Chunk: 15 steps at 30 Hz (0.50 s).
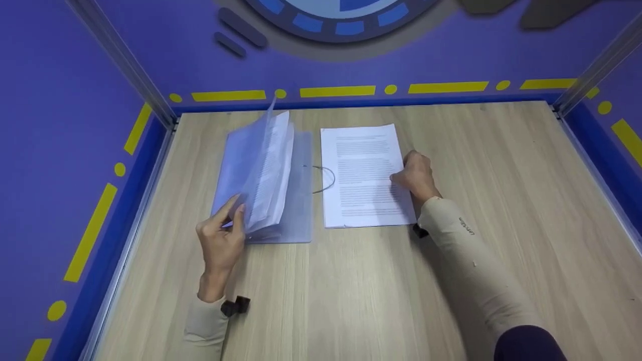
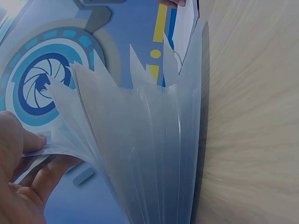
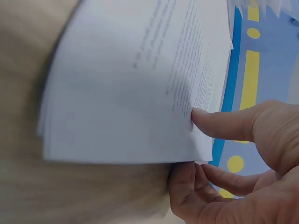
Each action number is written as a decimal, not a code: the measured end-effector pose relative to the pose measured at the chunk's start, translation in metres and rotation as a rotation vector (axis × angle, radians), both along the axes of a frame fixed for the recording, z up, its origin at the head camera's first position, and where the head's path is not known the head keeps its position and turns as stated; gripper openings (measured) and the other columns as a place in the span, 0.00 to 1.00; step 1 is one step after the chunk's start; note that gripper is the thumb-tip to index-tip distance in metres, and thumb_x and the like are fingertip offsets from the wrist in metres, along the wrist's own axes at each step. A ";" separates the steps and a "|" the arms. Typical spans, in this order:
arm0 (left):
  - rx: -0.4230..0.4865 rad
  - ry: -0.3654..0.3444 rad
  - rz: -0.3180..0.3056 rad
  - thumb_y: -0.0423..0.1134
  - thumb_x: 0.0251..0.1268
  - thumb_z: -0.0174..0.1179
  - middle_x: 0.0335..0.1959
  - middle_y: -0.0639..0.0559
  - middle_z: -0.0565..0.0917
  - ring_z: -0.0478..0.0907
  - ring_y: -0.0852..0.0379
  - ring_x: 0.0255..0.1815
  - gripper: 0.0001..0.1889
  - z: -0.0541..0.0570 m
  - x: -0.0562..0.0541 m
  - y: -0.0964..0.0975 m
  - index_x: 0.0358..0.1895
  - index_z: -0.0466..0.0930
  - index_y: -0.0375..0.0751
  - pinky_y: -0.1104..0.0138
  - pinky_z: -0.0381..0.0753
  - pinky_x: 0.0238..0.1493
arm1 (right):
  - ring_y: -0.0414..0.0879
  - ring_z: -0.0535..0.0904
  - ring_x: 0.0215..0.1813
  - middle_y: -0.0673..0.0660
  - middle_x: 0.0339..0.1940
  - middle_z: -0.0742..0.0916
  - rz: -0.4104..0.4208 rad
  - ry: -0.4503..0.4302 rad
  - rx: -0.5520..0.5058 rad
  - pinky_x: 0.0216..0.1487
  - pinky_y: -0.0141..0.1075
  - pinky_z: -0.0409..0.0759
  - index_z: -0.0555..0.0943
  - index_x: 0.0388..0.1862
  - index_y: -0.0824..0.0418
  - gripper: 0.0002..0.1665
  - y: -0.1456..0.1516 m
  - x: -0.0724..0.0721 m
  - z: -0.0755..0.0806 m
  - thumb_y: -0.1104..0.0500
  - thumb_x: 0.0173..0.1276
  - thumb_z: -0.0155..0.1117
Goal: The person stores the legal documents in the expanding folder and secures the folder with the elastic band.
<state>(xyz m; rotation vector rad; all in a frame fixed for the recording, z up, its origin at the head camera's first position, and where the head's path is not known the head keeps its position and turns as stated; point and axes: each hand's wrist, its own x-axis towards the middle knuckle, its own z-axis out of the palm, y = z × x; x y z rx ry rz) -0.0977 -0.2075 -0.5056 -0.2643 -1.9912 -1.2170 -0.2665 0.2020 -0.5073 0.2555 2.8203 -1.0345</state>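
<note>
A translucent plastic document folder [image 1: 299, 210] lies on the left with its cover and several leaves lifted, fanning apart in the left wrist view. My left hand [image 1: 220, 243] pinches the raised cover and leaves near their lower corner, thumb on one face and fingers behind. Printed sheets [image 1: 278, 170] show among the leaves. To the right lies a stack of printed paper [image 1: 366, 175]. With thumb on top and fingers under the edge, my right hand [image 1: 417, 175] pinches the stack's right side. A thin cord loop [image 1: 333, 178] runs from the folder over the stack's left edge.
The wooden table [image 1: 351, 296] is enclosed by blue panels [image 1: 426, 65] at the back and both sides. Metal posts [image 1: 120, 60] stand at the rear corners. A small black device [image 1: 235, 306] sits at the left wrist.
</note>
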 end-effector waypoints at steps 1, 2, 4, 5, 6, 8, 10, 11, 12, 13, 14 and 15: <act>-0.001 -0.001 0.001 0.18 0.66 0.67 0.35 0.33 0.92 0.90 0.41 0.28 0.14 0.000 0.000 0.000 0.53 0.89 0.26 0.76 0.87 0.31 | 0.58 0.82 0.47 0.73 0.53 0.85 0.002 -0.001 -0.004 0.52 0.51 0.86 0.78 0.56 0.78 0.27 0.001 0.000 0.000 0.71 0.58 0.74; -0.002 -0.003 0.000 0.18 0.66 0.67 0.35 0.33 0.92 0.90 0.40 0.28 0.14 0.000 0.000 0.000 0.53 0.89 0.26 0.76 0.87 0.31 | 0.59 0.82 0.47 0.73 0.53 0.86 0.003 -0.002 -0.009 0.52 0.51 0.86 0.78 0.57 0.78 0.28 0.001 0.000 0.001 0.71 0.58 0.74; -0.013 -0.005 0.000 0.18 0.67 0.66 0.37 0.33 0.92 0.90 0.38 0.28 0.13 0.000 0.000 0.000 0.53 0.89 0.25 0.77 0.87 0.31 | 0.59 0.84 0.47 0.74 0.54 0.86 0.010 0.005 -0.011 0.52 0.51 0.87 0.79 0.57 0.79 0.28 0.003 0.001 0.001 0.70 0.58 0.76; -0.017 -0.006 -0.001 0.18 0.67 0.66 0.37 0.32 0.92 0.90 0.37 0.29 0.13 0.000 0.000 0.000 0.53 0.89 0.25 0.77 0.87 0.31 | 0.59 0.84 0.47 0.74 0.54 0.87 0.014 0.007 -0.012 0.52 0.51 0.88 0.79 0.57 0.79 0.29 0.004 0.001 0.001 0.69 0.59 0.76; -0.021 -0.009 -0.003 0.18 0.67 0.66 0.38 0.32 0.92 0.90 0.37 0.29 0.13 0.000 0.000 0.000 0.53 0.89 0.24 0.77 0.87 0.31 | 0.59 0.84 0.47 0.74 0.54 0.87 0.016 0.007 -0.015 0.52 0.51 0.88 0.79 0.57 0.79 0.29 0.005 0.002 0.001 0.69 0.59 0.77; -0.025 -0.013 -0.006 0.18 0.67 0.66 0.37 0.32 0.92 0.90 0.37 0.29 0.13 0.000 0.000 0.000 0.53 0.88 0.24 0.78 0.87 0.31 | 0.59 0.85 0.47 0.74 0.53 0.87 0.021 0.006 -0.024 0.53 0.52 0.88 0.80 0.58 0.79 0.29 0.006 0.001 0.002 0.68 0.59 0.79; -0.022 -0.018 -0.006 0.18 0.68 0.66 0.36 0.33 0.92 0.90 0.38 0.28 0.13 0.000 0.000 0.000 0.53 0.88 0.24 0.77 0.87 0.31 | 0.59 0.85 0.47 0.74 0.53 0.87 0.024 -0.003 -0.037 0.53 0.51 0.87 0.80 0.57 0.79 0.29 0.009 0.000 0.002 0.67 0.60 0.80; -0.019 -0.019 -0.006 0.18 0.68 0.66 0.35 0.33 0.92 0.90 0.38 0.28 0.13 -0.001 0.000 -0.001 0.53 0.89 0.24 0.77 0.87 0.31 | 0.58 0.85 0.46 0.73 0.52 0.87 0.023 -0.010 -0.046 0.52 0.50 0.87 0.81 0.56 0.79 0.29 0.010 -0.001 0.002 0.66 0.60 0.80; -0.017 -0.019 -0.005 0.18 0.68 0.66 0.35 0.33 0.92 0.90 0.38 0.28 0.13 -0.001 0.000 -0.001 0.53 0.89 0.24 0.77 0.87 0.31 | 0.57 0.84 0.46 0.73 0.52 0.87 0.024 -0.020 -0.058 0.51 0.49 0.87 0.81 0.56 0.78 0.28 0.012 -0.001 0.003 0.66 0.60 0.80; -0.014 -0.018 -0.004 0.18 0.67 0.66 0.34 0.33 0.92 0.90 0.39 0.27 0.13 -0.001 0.000 -0.001 0.53 0.89 0.25 0.77 0.87 0.31 | 0.57 0.84 0.45 0.72 0.51 0.87 0.020 -0.030 -0.074 0.49 0.47 0.87 0.81 0.55 0.78 0.27 0.013 -0.002 0.003 0.66 0.61 0.80; -0.012 -0.015 -0.001 0.18 0.67 0.66 0.34 0.34 0.92 0.89 0.39 0.27 0.13 -0.001 0.000 -0.001 0.53 0.89 0.25 0.77 0.87 0.31 | 0.56 0.84 0.45 0.72 0.51 0.87 0.017 -0.040 -0.091 0.48 0.46 0.87 0.82 0.55 0.78 0.26 0.014 -0.003 0.004 0.67 0.62 0.79; -0.012 -0.013 0.000 0.18 0.67 0.66 0.34 0.34 0.92 0.89 0.39 0.27 0.13 -0.001 0.000 -0.001 0.53 0.89 0.25 0.77 0.87 0.31 | 0.55 0.84 0.45 0.71 0.51 0.87 0.008 -0.055 -0.110 0.46 0.43 0.86 0.82 0.56 0.77 0.24 0.016 -0.004 0.004 0.67 0.63 0.78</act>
